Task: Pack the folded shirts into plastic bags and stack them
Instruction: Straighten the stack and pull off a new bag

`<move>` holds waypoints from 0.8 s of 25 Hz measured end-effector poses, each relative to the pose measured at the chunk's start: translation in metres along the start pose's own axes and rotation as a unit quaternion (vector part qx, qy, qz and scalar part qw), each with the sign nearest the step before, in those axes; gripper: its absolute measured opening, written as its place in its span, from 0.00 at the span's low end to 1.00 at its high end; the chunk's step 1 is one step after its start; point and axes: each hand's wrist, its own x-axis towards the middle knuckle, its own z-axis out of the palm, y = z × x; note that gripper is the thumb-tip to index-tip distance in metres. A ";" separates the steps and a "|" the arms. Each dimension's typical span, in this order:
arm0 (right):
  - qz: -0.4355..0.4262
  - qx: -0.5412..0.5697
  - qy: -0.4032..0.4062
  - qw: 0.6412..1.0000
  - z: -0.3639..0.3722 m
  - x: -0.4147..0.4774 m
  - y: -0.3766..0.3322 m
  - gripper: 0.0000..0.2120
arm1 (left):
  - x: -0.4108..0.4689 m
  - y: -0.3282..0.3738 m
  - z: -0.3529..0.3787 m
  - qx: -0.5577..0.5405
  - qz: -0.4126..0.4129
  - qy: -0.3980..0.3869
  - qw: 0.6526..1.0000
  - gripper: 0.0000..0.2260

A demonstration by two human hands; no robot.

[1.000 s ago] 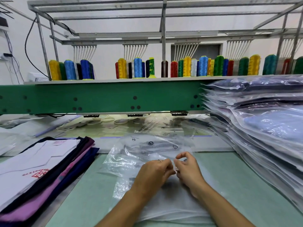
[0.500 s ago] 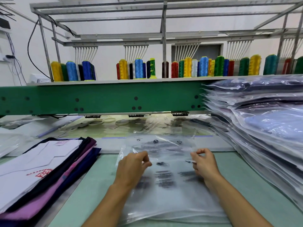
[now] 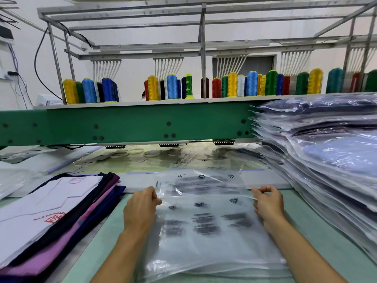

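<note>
A clear plastic bag (image 3: 206,231) with black print lies flat on the green table, a white folded shirt inside it. My left hand (image 3: 140,207) pinches the bag's far left corner. My right hand (image 3: 267,203) pinches the far right corner. The bag's flap (image 3: 202,182) stretches between both hands toward the far side. A pile of folded shirts (image 3: 51,217), white on top with red lettering, then dark, purple and navy ones, sits at the left. A tall stack of bagged shirts (image 3: 326,164) fills the right side.
A green machine beam (image 3: 126,125) crosses the scene above the table's far part, with coloured thread cones (image 3: 232,84) on a shelf over it. Loose empty bags and white rings (image 3: 151,153) lie under the beam. The green table (image 3: 318,242) shows bare between the bag and the stack.
My hands, together at the bag's middle a second ago, have moved apart to its two far corners. The crumpled bag is now pulled flat and taut.
</note>
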 end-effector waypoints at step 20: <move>-0.488 -0.443 -0.171 0.732 0.027 -0.048 -0.004 0.08 | -0.012 0.023 0.002 -0.023 0.136 0.026 0.990 0.08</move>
